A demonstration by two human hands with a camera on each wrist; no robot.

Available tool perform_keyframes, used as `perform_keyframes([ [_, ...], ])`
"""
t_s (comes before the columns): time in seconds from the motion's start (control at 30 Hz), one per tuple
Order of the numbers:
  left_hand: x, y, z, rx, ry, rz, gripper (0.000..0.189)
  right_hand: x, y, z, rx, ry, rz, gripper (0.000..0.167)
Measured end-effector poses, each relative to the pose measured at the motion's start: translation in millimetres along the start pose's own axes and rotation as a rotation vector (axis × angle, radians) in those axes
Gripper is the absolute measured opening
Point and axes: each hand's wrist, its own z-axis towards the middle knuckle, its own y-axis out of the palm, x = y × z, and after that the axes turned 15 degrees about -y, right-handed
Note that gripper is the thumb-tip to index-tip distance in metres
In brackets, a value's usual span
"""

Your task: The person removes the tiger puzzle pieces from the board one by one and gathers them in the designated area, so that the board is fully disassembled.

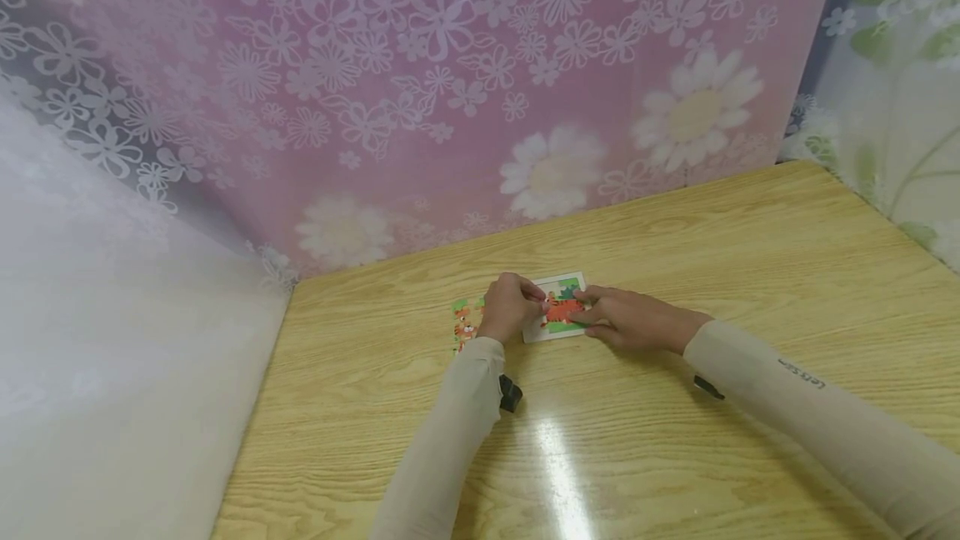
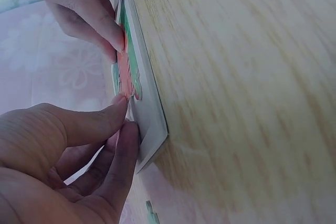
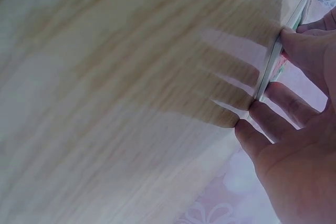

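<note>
A small jigsaw puzzle in a white-rimmed tray [image 1: 553,336] lies on the table, with joined pieces showing an orange striped animal [image 1: 562,312] on green. My left hand [image 1: 512,307] is at the tray's left side, thumb and fingertips pinching a puzzle piece by the orange part; the fingers mostly hide that piece. Bare tray floor [image 2: 144,116] shows beside it in the left wrist view. From the right, my right hand [image 1: 633,319] reaches over the tray with extended fingers. One fingertip presses the orange pieces, and the thumb touches the tray's rim.
Loose puzzle pieces [image 1: 462,325] with an animal's face lie left of the tray, partly behind my left hand. The wood-grain table [image 1: 360,407] meets a pink flowered curtain [image 1: 420,148] at the back. A black wrist device [image 1: 510,394] sits under my left sleeve.
</note>
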Motion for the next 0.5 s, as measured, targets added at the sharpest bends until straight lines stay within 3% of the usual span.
perform_keyframes([
  [0.5, -0.4, 0.4, -1.1, -0.002, -0.020, -0.039, 0.007, 0.6, 0.5, 1.0, -0.009, 0.007, 0.003, 0.037],
])
